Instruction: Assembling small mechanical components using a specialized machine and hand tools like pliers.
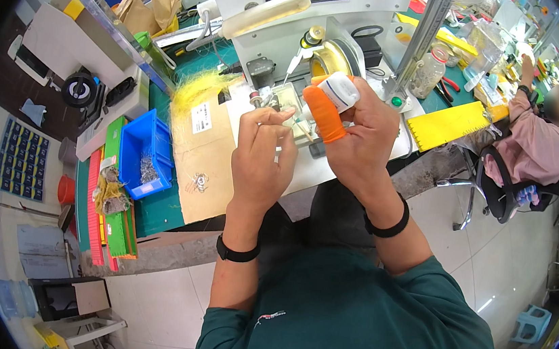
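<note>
My right hand (368, 139) is closed around a small white plastic bottle (340, 90), held tilted in front of the machine. An orange finger cot (325, 114) covers my right thumb. Just left of it, my left hand (262, 156) has its fingers bent at the small clear fixture (287, 99) on the machine's base. Whatever those fingertips pinch is too small or hidden to name. Behind both hands stands the white bench machine (289, 19), with a gold-coloured spool (330, 60) and a thin nozzle-like part (300, 57).
Left of my hands lie a brown cardboard sheet (209, 160), a bundle of yellow fibres (196, 91) and a blue bin (132, 159) with small metal pieces. A glass jar (428, 72) and a yellow strip (448, 126) are at right. Another person (535, 143) sits far right.
</note>
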A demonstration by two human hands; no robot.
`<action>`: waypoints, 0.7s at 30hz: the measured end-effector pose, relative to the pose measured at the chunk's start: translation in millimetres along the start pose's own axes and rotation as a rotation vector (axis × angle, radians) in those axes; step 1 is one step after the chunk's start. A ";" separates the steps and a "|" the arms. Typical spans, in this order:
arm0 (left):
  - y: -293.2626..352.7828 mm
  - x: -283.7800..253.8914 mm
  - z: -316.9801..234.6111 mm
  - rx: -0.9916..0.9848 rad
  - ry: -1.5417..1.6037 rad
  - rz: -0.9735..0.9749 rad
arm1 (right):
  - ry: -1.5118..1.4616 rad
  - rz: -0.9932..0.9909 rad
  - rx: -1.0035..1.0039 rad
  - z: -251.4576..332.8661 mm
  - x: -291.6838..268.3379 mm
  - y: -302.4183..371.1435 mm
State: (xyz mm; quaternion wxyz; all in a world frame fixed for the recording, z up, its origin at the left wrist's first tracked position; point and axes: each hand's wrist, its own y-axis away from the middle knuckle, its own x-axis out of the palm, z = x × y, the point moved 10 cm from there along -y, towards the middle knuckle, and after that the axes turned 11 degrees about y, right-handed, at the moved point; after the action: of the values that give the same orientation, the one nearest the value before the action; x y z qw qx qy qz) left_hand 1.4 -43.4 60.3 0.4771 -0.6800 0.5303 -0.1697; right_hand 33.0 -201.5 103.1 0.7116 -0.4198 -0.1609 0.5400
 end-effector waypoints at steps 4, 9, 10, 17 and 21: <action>1.9 2.0 4.5 -0.019 0.002 0.051 | -0.001 -0.008 -0.013 3.5 -1.1 -0.9; 2.2 0.5 4.5 -0.023 -0.001 0.051 | 0.004 -0.005 -0.001 4.3 -0.3 -0.5; 2.3 0.0 3.6 -0.014 -0.004 0.052 | 0.014 -0.005 0.002 5.4 -0.5 -0.6; 2.2 2.7 5.2 -0.026 0.008 0.053 | 0.031 -0.012 -0.001 5.8 -8.9 2.5; -1.3 1.3 3.6 -0.035 0.044 0.046 | 0.261 -0.294 -0.295 35.6 -86.7 -4.8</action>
State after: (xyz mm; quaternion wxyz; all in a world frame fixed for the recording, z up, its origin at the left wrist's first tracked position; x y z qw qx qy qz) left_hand 5.2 -42.9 59.3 0.4570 -0.6719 0.5592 -0.1642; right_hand -19.9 -265.1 147.5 0.7283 -0.5574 -0.2043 0.3424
